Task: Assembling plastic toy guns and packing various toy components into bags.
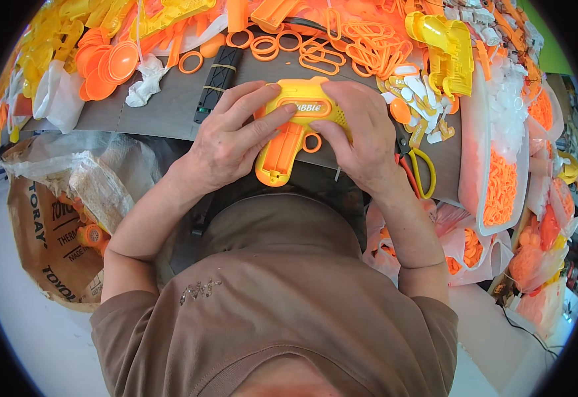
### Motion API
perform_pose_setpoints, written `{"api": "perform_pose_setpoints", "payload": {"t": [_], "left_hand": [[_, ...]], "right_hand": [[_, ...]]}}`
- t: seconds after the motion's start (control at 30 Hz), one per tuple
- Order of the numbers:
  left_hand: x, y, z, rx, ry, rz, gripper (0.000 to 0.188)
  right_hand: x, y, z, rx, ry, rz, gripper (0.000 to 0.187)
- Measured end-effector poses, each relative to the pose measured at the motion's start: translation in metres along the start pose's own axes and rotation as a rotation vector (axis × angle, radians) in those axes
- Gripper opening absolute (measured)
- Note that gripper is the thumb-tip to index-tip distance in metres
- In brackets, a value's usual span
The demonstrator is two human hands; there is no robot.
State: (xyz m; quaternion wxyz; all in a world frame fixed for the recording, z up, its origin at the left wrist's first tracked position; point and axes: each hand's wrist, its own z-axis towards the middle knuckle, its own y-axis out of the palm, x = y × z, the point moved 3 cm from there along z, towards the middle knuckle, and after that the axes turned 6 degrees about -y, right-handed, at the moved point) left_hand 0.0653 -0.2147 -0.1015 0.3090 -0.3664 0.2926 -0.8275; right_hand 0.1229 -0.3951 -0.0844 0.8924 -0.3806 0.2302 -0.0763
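Item: 1 yellow-and-orange plastic toy gun [293,129], clasped by both hands, left hand [232,142] and right hand [358,135]. Grip closed around its body. Position: above grey worktop [163,109] edge.

One view only, from a fisheye camera on the person's head. It looks steeply down and slightly forward, close over the brown-shirted chest [275,298], with forearms entering from below. The grey worktop [170,109] curves across the upper half, and a dark rim rings the picture.

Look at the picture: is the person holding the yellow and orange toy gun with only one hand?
No, both the left hand and right hand grip the toy gun.
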Motion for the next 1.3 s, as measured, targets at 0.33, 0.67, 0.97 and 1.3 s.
{"api": "perform_pose_setpoints", "payload": {"t": [0.33, 0.67, 0.97, 1.3], "left_hand": [[0.001, 0.003, -0.001, 0.021, -0.008, 0.016, 0.038], [0.003, 0.009, -0.007, 0.076, -0.029, -0.008, 0.037], [0.004, 0.01, -0.008, 0.126, -0.048, -0.022, 0.038], [0.0, 0.012, -0.008, 0.153, -0.142, -0.083, 0.043]], "right_hand": [[-0.004, -0.001, -0.018, -0.196, -0.083, -0.273, 0.057], [-0.007, 0.001, -0.024, -0.177, -0.121, -0.301, 0.056], [-0.006, 0.005, -0.018, -0.135, -0.144, -0.322, 0.051], [-0.005, 0.008, -0.016, -0.142, -0.135, -0.32, 0.059]]}}
